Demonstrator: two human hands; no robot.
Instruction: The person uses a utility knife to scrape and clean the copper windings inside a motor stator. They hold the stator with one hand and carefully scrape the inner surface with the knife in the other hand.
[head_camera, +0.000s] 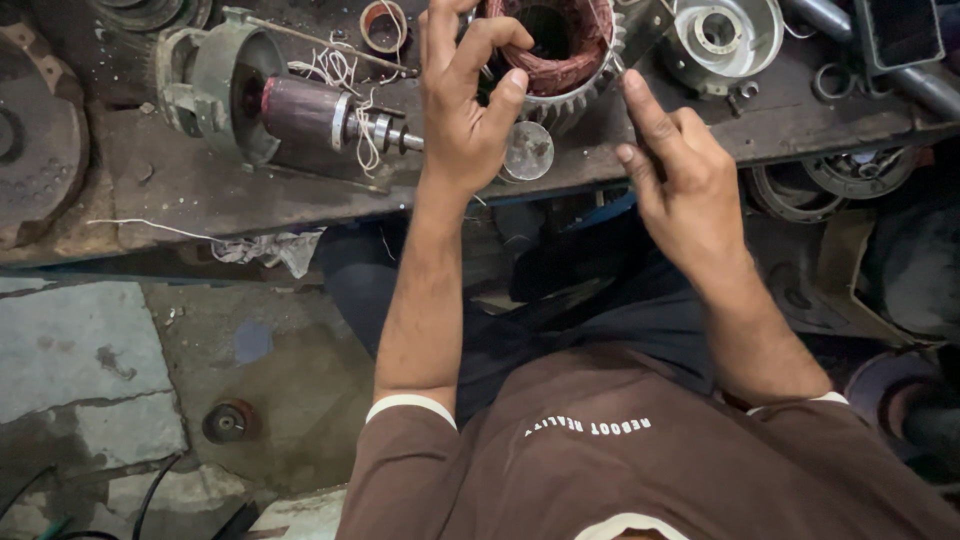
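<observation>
1. Two bare hands work at the edge of a grimy workbench (200, 190), both raised over a motor stator (560, 50) that lies on its side with its open bore toward the camera.
2. Left hand (465, 100) — fingers curled, thumb and forefinger bent toward each other at the stator's near rim, touching the reddish-brown copper winding (540, 75) there. Whether anything is pinched between the fingertips cannot be told.
3. Right hand (680, 170) — forefinger stretched straight out toward the stator's right side, the other fingers folded loosely. A thin flat strip (645, 30) runs up past that fingertip, but whether the hand holds it cannot be told.
4. Just under the left hand's heel, a small round metal disc (528, 150) lies on the bench.
5. Left of the left hand lies a rotor (305, 110) on its shaft, still seated in a greenish end housing (215, 85); loose white string (340, 75) is tangled over it.
6. Beyond the left hand's fingertips sits a roll of tape (383, 25).
7. Beyond the right hand stands a pale metal end cover (725, 35).
8. Below both forearms: brown shirt sleeves with white cuffs, and a cracked concrete floor.
</observation>
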